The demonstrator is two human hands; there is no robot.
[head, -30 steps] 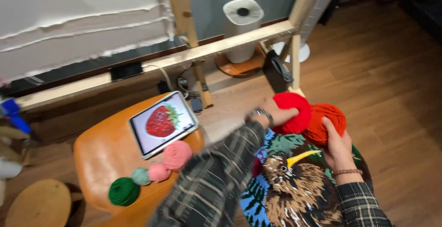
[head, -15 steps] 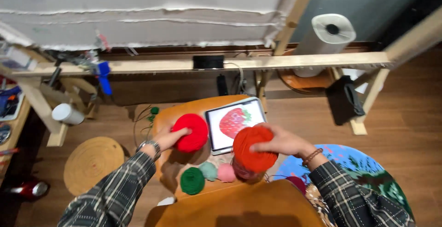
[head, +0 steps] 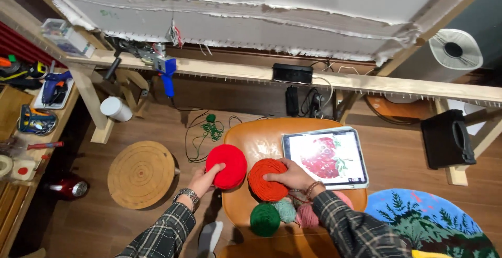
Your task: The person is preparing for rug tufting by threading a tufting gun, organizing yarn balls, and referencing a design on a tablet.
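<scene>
Left hand (head: 203,178): fingers curled about the lower left edge of a red yarn ball (head: 226,166), gripping it; wristwatch (head: 187,195) on the wrist, plaid sleeve behind. The red ball sits at the left edge of an orange leather stool (head: 261,138), partly overhanging it.

Right hand (head: 291,177): palm down, fingers spread and laid over the right side of an orange yarn ball (head: 265,179), clasping it; beaded bracelet (head: 312,188) at the wrist. The orange ball rests on the stool seat, just beside the red one, the two nearly touching.

Near the hands, on the stool's front: dark green yarn ball (head: 264,219), pale teal yarn ball (head: 285,210), pink yarn ball (head: 307,215), bunched side by side below the orange ball.

To the right of the right hand: tablet (head: 325,158) lying flat on the stool, screen showing a strawberry picture.

Further out: round wooden stool (head: 141,174) on the floor to the left; loose green yarn (head: 209,129) on the floor behind the orange stool; wooden frame (head: 334,80) holding stretched white cloth (head: 261,7) above; blue tufting gun (head: 166,73) hanging at the frame; colourful rug (head: 434,221) at lower right; white fan (head: 455,51) at upper right.
</scene>
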